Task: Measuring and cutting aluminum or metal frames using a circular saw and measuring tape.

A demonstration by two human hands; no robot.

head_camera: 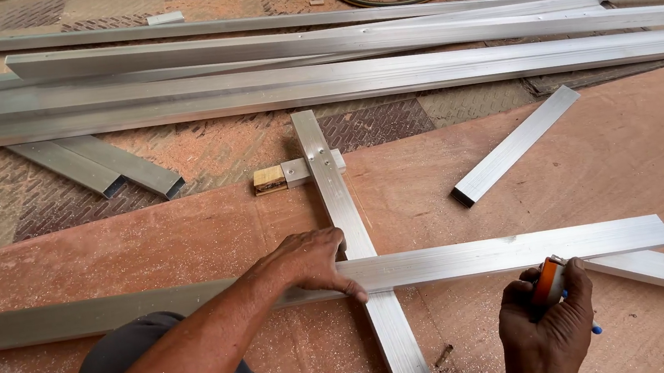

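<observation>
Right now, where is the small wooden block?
In the head view, the wooden block lies left of centre on the plywood, at the end of the short arm of the square, above the left hand.

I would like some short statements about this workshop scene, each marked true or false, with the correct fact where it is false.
1. The left hand presses flat on a long aluminium bar lying across the board. True.
2. The right hand is empty. False: it holds a small orange tool with a blue part below the fist.
3. A second aluminium strip crosses the long bar at about a right angle. True.
4. A small wooden block sits at the end of a short cross-piece on that strip. True.
5. The work lies on a green metal table. False: it lies on a reddish-brown plywood board.
</observation>
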